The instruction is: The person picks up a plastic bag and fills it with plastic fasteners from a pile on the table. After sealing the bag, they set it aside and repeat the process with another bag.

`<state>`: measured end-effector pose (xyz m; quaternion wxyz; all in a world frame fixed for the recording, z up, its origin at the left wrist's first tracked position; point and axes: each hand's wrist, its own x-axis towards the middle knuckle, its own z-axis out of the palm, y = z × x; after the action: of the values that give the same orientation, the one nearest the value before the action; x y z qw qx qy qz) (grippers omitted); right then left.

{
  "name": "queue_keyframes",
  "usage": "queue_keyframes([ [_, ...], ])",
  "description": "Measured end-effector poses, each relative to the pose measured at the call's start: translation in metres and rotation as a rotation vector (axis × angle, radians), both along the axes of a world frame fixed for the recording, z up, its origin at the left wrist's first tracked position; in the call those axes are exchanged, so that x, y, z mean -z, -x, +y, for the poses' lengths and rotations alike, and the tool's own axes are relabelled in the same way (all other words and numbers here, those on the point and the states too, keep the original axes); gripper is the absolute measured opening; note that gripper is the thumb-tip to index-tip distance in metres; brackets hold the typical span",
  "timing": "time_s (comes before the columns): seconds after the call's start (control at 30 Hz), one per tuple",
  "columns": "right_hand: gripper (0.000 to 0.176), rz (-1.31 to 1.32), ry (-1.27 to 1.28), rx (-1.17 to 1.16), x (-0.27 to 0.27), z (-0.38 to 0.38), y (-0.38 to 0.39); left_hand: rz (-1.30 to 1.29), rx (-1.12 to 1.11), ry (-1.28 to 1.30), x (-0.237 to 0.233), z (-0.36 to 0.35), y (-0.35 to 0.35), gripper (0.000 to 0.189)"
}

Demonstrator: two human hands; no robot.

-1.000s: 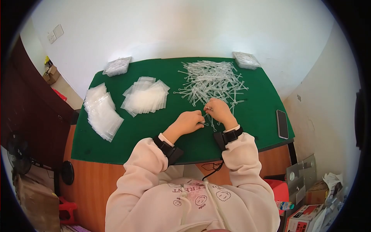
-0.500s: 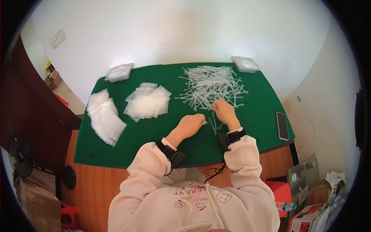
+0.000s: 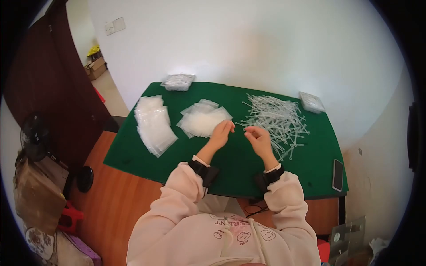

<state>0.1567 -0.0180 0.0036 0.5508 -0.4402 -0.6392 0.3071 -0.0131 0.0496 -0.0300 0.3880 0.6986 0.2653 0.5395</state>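
On the green table [image 3: 199, 166] a pile of clear plastic sticks with looped ends [image 3: 277, 117] lies at the right. My left hand [image 3: 221, 133] is at the right edge of a fanned stack of clear bags [image 3: 202, 119], its fingers closed; what they hold, if anything, is too small to tell. My right hand [image 3: 258, 137] is beside the stick pile's left edge, thumb and fingers curled toward each other around something too small to make out. A second stack of clear bags [image 3: 153, 126] lies farther left.
Two clear packed boxes, one at the back left [image 3: 178, 82] and one at the back right [image 3: 312, 102], stand on the table. A phone [image 3: 337, 175] lies near the right edge. A black fan [image 3: 35, 135] is at the far left.
The view has turned, so the table appears shifted right. My left hand has moved to the bag stack. My right hand has left the sticks near the pile's front and moved left.
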Motion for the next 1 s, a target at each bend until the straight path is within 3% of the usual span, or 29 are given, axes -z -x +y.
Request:
queue_keyframes([
  [0.07,0.010,0.069,-0.020,-0.111,0.010,0.012,0.024,-0.075,0.072,0.332,0.004,-0.005,-0.002,0.036],
  [0.13,0.009,-0.067,-0.248,0.068,0.021,0.025,0.038,0.008,0.048,0.401,0.010,-0.008,-0.002,0.038],
  [0.2,0.016,-0.118,-0.407,0.173,0.041,0.040,0.042,0.114,-0.124,0.011,0.026,-0.001,-0.005,0.037],
  [0.27,0.021,-0.096,-0.454,0.175,0.056,0.046,0.038,0.067,-0.222,-0.020,0.032,0.001,-0.012,0.034],
  [0.33,0.029,0.202,0.025,0.099,0.053,0.035,0.033,0.057,-0.217,0.041,0.026,-0.003,-0.011,0.033],
  [0.37,0.029,0.207,0.028,0.104,0.051,0.033,0.033,0.040,-0.191,0.107,0.023,-0.007,-0.015,0.033],
  [0.47,0.025,0.643,0.304,-0.044,0.045,0.026,0.034,-0.022,-0.123,0.191,0.018,-0.018,-0.026,0.036],
  [0.63,0.017,0.604,0.412,-0.047,0.032,0.013,0.058,-0.049,-0.139,0.159,0.015,-0.027,-0.027,0.057],
  [0.73,0.015,0.373,0.191,-0.062,0.048,0.023,0.051,-0.018,-0.161,0.155,0.014,-0.028,-0.026,0.067],
  [0.9,0.020,0.385,0.342,-0.120,0.057,0.025,0.042,0.003,-0.072,0.207,0.014,-0.032,-0.025,0.074],
  [1.0,0.016,0.564,0.317,-0.054,0.058,0.029,0.045,0.030,-0.029,0.192,0.010,-0.032,-0.024,0.073],
])
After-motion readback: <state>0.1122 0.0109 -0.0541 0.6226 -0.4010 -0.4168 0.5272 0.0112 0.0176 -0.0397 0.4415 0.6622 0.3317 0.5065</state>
